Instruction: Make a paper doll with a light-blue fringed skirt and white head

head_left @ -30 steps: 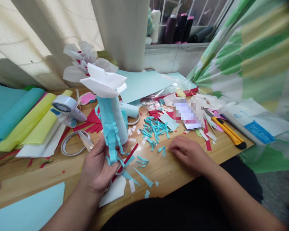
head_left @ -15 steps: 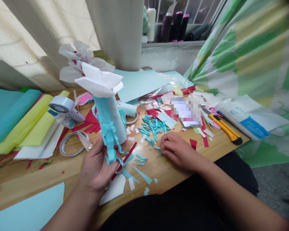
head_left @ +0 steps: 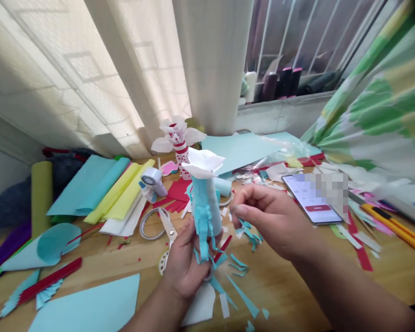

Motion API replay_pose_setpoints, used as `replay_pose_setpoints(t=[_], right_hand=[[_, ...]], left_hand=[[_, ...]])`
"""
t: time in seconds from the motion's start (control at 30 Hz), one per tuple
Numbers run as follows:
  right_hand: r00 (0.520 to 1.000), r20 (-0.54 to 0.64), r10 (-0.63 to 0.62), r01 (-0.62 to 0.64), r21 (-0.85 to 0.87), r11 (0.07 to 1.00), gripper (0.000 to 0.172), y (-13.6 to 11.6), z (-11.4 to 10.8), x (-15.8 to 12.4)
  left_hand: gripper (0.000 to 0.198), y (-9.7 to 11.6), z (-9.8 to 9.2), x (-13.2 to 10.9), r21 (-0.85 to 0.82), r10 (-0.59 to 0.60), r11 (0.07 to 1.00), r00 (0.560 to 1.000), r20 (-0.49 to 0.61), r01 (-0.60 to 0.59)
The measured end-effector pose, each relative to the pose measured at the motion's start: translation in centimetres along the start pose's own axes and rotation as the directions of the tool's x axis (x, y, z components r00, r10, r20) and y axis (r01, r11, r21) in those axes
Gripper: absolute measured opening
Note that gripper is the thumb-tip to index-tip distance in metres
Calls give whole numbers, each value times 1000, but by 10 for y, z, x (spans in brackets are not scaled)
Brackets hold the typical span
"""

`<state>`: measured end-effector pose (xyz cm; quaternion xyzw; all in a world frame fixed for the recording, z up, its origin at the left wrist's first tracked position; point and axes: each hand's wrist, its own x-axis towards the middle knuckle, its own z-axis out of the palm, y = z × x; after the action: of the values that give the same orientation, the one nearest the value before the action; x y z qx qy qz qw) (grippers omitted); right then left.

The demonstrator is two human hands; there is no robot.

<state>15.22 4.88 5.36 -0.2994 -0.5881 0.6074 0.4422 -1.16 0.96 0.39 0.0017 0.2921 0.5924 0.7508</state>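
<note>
My left hand (head_left: 184, 263) is shut around the base of a paper tube (head_left: 214, 212). The tube has turquoise fringed strips (head_left: 202, 226) hanging down its side and white paper petals (head_left: 203, 163) on top. My right hand (head_left: 269, 219) is raised just to the right of the tube, thumb and forefinger pinched together. Whether those fingertips hold a scrap I cannot tell. Below that hand lies a pile of turquoise paper scraps (head_left: 250, 235), partly hidden by it.
A wooden table (head_left: 279, 295) holds a red-and-white paper figure (head_left: 179, 150), scissors (head_left: 167, 235), a tape roll (head_left: 148, 223), a tape dispenser (head_left: 152, 180), a phone (head_left: 311, 198), a yellow utility knife (head_left: 394, 235), and coloured paper sheets (head_left: 90, 299). Curtains and a barred window stand behind.
My right hand has lifted off the table and moved up beside the tube, fingers pinched. The view has tilted upward, bringing more of the table and the whole phone into sight.
</note>
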Motion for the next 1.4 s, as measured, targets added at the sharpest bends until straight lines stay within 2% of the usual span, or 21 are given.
replay_pose_setpoints(t=[0.07, 0.13, 0.33, 0.5, 0.73, 0.93, 1.1, 1.4], right_hand=[[1000, -26, -1, 2, 77, 997, 10, -5, 14, 9], [999, -49, -19, 23, 77, 997, 10, -8, 21, 16], [988, -144, -54, 49, -39, 998, 10, -14, 25, 24], [974, -226, -34, 34, -1, 999, 12, -11, 30, 24], [975, -222, -8, 22, 61, 998, 12, -9, 38, 23], [965, -260, -20, 34, 50, 998, 14, -7, 39, 23], [961, -274, -28, 42, 47, 998, 12, -5, 39, 24], [960, -280, -3, 30, 91, 995, 11, -7, 40, 24]], left_hand=[[28, 0, 2, -1, -7, -1, 1000, 1000, 17, 1], [27, 0, 3, -3, -11, -10, 1000, 999, 39, 10], [26, 0, 2, -4, -20, 19, 1000, 999, 39, -19], [22, -2, -1, -4, 13, 44, 999, 998, 54, -45], [19, -2, 5, -5, 4, 106, 994, 994, 34, -107], [26, -2, 4, -5, -12, 129, 992, 987, 93, -129], [24, -3, 2, -3, -25, 146, 989, 983, 110, -144], [23, -5, 0, -3, 16, 160, 986, 966, 205, -167]])
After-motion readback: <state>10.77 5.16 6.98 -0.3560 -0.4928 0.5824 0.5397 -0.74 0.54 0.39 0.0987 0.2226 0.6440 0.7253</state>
